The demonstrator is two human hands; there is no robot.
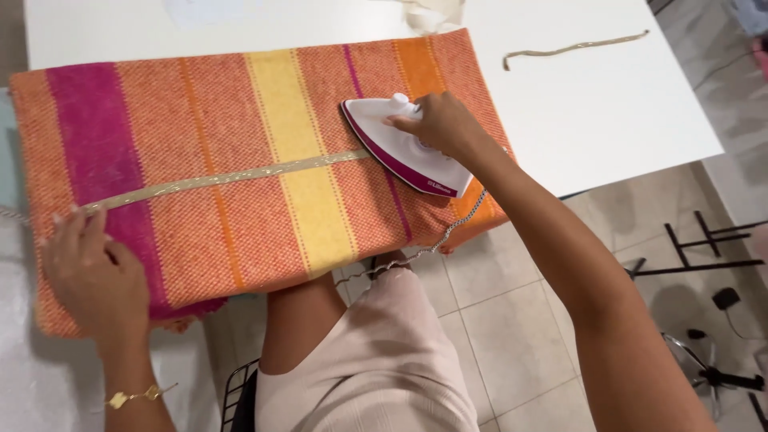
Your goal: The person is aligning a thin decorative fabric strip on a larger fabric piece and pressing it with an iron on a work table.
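A seated person presses a long beige fabric strip (232, 176) laid across a striped cloth (240, 224) of orange, yellow and magenta that covers a board. The right hand (438, 124) has its fingers curled around the handle of a white and magenta iron (404, 152), whose tip sits on the strip's end. At the far end, the left hand (92, 268) rests flat, fingers loosely spread, fingertips pinning the strip just ahead of them. Beyond the iron, a second strip (572, 48) lies on the white table (608, 120).
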